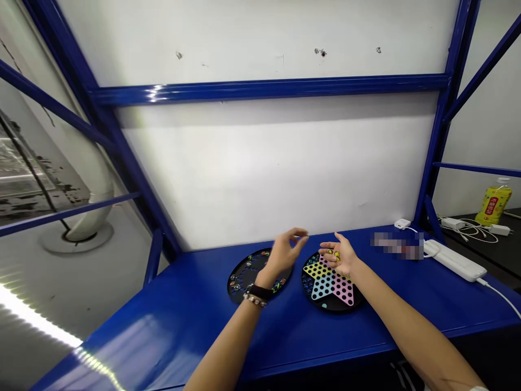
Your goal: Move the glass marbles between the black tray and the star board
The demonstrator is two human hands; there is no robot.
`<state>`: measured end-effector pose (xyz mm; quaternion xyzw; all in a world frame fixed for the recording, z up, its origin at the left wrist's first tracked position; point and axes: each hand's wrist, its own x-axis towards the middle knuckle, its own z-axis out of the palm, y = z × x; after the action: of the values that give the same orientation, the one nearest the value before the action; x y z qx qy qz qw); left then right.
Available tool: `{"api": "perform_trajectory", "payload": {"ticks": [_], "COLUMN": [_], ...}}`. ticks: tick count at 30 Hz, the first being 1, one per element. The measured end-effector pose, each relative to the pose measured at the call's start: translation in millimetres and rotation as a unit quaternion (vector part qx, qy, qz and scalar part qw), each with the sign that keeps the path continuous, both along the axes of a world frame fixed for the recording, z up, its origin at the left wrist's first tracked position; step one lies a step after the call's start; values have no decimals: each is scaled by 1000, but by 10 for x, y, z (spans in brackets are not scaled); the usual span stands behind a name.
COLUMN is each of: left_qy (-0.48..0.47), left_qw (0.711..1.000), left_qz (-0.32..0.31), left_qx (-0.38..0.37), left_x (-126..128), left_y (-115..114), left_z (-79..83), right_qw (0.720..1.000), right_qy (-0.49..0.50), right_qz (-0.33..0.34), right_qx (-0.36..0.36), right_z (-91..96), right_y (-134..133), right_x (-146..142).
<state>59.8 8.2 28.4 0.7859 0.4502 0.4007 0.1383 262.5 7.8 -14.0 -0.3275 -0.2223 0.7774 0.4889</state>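
My right hand is turned palm up above a Chinese checkers board. Small yellow marbles lie on its half-curled fingers. The round black board carries a star in pink, yellow and blue, dotted with holes. My left hand, with a black band and a beaded bracelet at the wrist, hovers over the right side of a round black tray. Its thumb and fingertips are bent together in a pinch; whatever may be between them is too small to make out. Several coloured marbles sit around the tray's rim.
Both round pieces rest on a blue table against a white wall panel with blue metal framing. At the right are a white power strip, its cable, and a small white adapter. Farther right stands a yellow drink bottle.
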Motion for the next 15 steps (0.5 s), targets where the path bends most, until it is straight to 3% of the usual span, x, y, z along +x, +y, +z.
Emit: {"api": "perform_trajectory", "payload": {"ticks": [3,6,9,15], "left_qy": [70,81,44,-12], "left_qw": [994,992,998,995], "left_qz": [-82,-96,-50,85], "left_qx": [-5,-21,-21,-52], "left_x": [365,409,114,-940], "left_y": [-94,-47,50,126], "left_z": [-8,-66,-77,-167], "right_qw": [999,999,1000,999], "right_qy": [20,16,3,27], "right_qz": [38,38,26,-3], "right_qx": [13,12,11,-24], "right_z": [18,12,-12,-3], "right_y": [-26,-25,-11,5], "right_x": [-45,-68,-59,14]}}
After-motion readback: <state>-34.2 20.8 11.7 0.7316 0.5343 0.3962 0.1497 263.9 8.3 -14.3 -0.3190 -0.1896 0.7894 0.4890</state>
